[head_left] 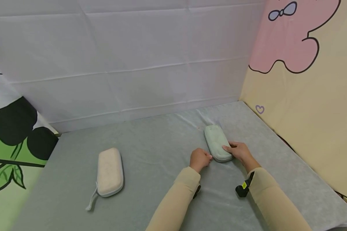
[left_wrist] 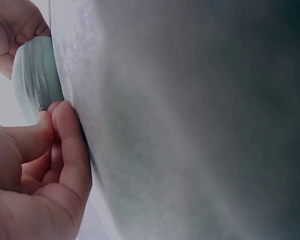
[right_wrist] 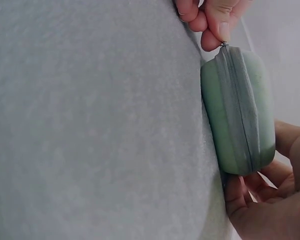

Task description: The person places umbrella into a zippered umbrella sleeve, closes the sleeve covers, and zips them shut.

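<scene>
A mint-green zippered case lies on the grey cloth-covered table, right of centre in the head view. My left hand is at its near left corner, thumb and forefinger pinching the small zipper pull, which shows in the right wrist view. Along the case's side the grey zipper looks closed. My right hand grips the case at its right edge, thumb on top and fingers down the side. Farther left rests a beige case with a wrist strap, touched by neither hand.
The grey table meets a white cloth wall behind and a yellow printed panel at the right. A green printed panel stands at the left. A small black device is strapped at the right wrist.
</scene>
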A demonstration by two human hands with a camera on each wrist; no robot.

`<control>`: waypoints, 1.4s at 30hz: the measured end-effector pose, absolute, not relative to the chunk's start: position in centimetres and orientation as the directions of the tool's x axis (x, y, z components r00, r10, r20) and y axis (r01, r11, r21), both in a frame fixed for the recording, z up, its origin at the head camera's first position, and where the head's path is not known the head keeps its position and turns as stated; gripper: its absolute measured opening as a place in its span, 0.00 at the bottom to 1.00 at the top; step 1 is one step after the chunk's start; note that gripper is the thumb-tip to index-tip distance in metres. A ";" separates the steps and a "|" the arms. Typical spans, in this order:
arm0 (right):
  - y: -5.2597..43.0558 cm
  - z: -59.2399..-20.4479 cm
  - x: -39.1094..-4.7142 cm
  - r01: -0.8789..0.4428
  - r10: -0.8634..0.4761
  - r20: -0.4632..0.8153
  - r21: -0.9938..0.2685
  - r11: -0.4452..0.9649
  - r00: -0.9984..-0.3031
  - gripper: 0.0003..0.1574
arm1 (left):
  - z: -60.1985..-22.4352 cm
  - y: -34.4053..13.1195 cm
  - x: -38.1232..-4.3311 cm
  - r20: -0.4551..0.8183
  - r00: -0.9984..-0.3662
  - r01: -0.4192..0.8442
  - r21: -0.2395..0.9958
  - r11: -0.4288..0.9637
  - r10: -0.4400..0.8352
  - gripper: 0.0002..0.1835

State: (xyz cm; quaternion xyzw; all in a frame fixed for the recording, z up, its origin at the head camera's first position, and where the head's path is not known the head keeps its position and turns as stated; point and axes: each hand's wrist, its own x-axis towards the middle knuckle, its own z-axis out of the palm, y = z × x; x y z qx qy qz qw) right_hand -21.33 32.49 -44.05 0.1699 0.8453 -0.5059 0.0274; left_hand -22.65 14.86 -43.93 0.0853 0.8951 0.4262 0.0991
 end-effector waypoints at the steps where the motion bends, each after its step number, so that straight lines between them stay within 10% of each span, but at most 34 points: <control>1: 32.5 -44.1 -21.3 0.314 0.261 -0.217 -0.847 0.428 -0.941 0.35 | -44.0 14.9 -22.7 -0.111 -0.966 0.060 0.786 0.616 0.235 0.07; 42: 32.6 -44.6 -21.4 0.233 0.214 -0.146 -0.851 0.471 -0.966 0.32 | -43.9 14.2 -24.8 -0.143 -0.947 0.011 0.879 0.476 0.286 0.08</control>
